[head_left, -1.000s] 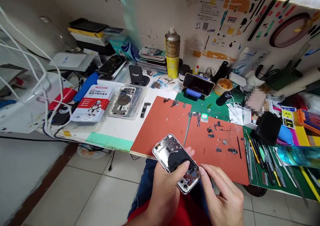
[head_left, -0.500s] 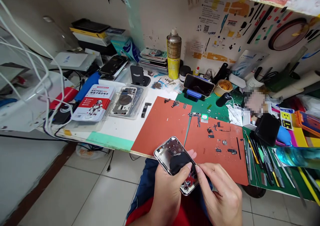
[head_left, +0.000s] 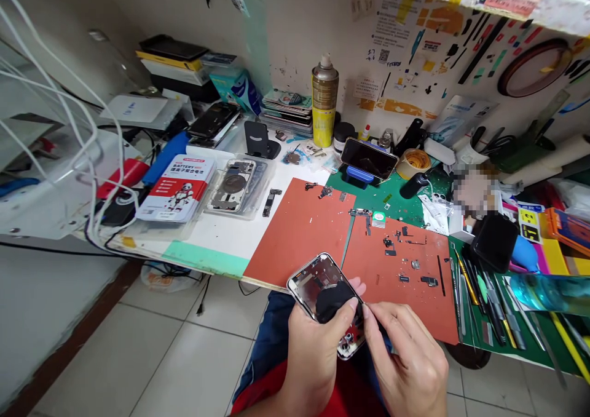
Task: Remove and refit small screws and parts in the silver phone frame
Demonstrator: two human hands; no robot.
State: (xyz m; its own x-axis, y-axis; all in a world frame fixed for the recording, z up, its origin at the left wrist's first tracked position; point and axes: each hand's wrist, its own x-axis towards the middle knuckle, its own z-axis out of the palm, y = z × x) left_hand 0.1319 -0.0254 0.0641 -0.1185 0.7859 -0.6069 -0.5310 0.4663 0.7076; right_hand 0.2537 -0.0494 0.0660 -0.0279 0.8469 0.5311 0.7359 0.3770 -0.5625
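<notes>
My left hand (head_left: 318, 349) is wrapped round an opened phone housing (head_left: 306, 285), with the thumb lying across its inside. The housing is tilted over my lap, just off the table's front edge. A black patch (head_left: 330, 303) covers the middle of its inside, and camera rings show at its lower end. My right hand (head_left: 408, 352) is at the housing's right edge, thumb and forefinger pinched together. Something dark shows beside these fingers, but what they hold is hidden. Small phone parts (head_left: 415, 264) lie on the reddish-brown mat (head_left: 369, 294) beyond my right hand.
Tweezers and screwdrivers (head_left: 493, 312) lie to the right on a green mat (head_left: 530, 349). A phone (head_left: 369, 158) leans on a blue stand at the back, near a spray can (head_left: 324, 100). Left are a battery box (head_left: 177, 186), another phone housing (head_left: 233, 183) and white cables (head_left: 94, 134).
The whole view has shifted slightly. Both hands stay at the housing in nearly the same grip, with the right fingers still against its right edge.
</notes>
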